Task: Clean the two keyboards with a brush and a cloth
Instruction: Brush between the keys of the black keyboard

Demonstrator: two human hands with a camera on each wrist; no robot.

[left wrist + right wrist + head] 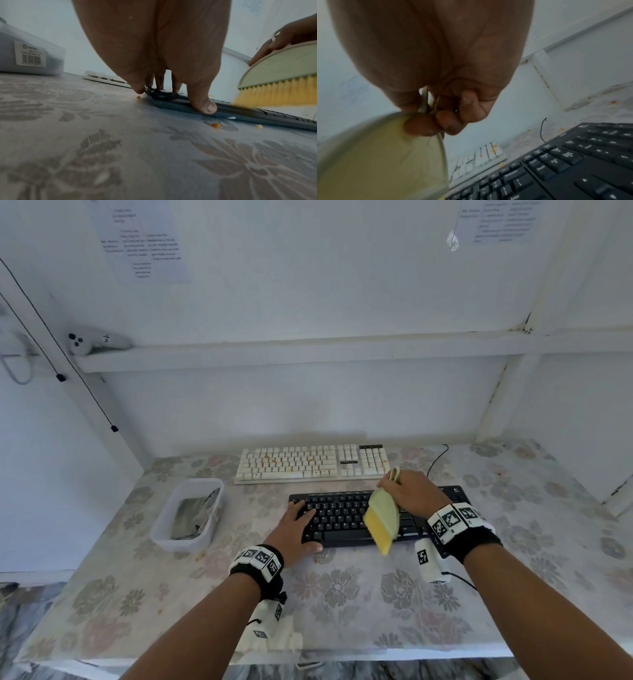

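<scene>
Black keyboard (363, 517) centre frame, long axis left-right. Left hand (294, 529) flat, fingers straight, pinning left end. Right hand (411, 491) gripping brush (382, 520), bristles down over middle keys. White keyboard (311, 462) just above, stained.

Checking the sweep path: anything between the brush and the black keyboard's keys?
Nothing visible. The brush, held in the right hand, has bristles at the black keyboard mid-deck. The left hand rests on the keyboard's left end, off to the side.
</scene>
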